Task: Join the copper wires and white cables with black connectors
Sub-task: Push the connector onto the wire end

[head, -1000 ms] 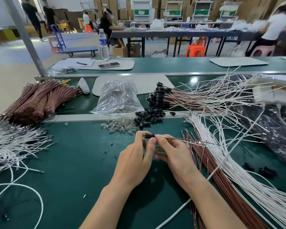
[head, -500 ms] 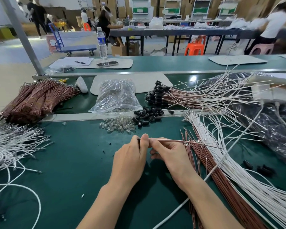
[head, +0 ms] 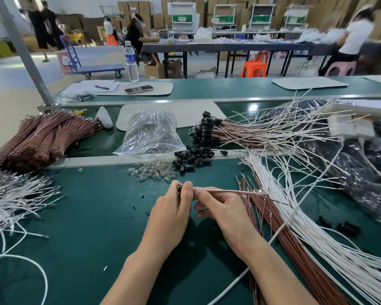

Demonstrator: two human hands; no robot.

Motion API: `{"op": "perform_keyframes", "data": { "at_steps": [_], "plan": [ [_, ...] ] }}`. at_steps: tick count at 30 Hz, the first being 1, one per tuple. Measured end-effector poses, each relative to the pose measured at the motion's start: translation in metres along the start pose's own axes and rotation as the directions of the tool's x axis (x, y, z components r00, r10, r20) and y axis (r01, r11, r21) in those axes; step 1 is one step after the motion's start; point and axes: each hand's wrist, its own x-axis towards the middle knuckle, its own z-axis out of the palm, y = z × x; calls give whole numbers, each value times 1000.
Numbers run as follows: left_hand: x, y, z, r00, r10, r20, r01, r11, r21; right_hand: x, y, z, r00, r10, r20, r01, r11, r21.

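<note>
The counter point(head: 86, 227) has a dark green top, and a slanted grey metal post point(head: 24, 53) stands at its far left. Behind it is a pale grey floor point(head: 13, 73) with a blue trolley point(head: 95, 68), and an orange stool point(head: 254, 67) and a pink stool point(head: 341, 68) by a long dark table point(head: 229, 46). Brown cardboard boxes point(head: 141, 9) are stacked along the far wall.

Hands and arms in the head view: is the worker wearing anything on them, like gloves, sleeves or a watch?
No. The left hand and right hand are bare, without gloves, rings or tape. The left forearm and right forearm are bare too: no sleeve, watch or wristband shows.
</note>
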Motion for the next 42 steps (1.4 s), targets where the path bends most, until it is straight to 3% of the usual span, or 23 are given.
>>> {"op": "perform_keyframes", "data": {
  "at_steps": [6,10,15,19,23,31,38,42],
  "plan": [
    [2,5,-8,994,-40,-100,4,943,-333,0,-5,1,995,3,-100,13,987,161],
    [3,7,-11,994,-49,-98,3,906,-424,1,-7,-5,989,38,-142,0,966,257],
    [11,1,-23,956,-230,-182,81,802,-592,2,-11,-10,987,50,-152,6,938,346],
    [16,-8,-34,923,-359,-140,156,681,-716,1,-14,-15,991,41,-128,12,921,389],
    [17,-10,-38,926,-360,-115,165,660,-732,0,-15,-15,993,23,-116,20,933,360],
    [17,-7,-41,926,-356,-125,168,685,-709,0,-18,-26,972,41,-231,55,918,394],
    [21,5,-46,928,-366,-62,193,618,-762,-6,-52,-46,943,-125,-309,194,960,201],
    [53,24,-43,945,-326,17,227,619,-752,7,-105,-77,919,-286,-271,277,958,-71]
  ]
}}
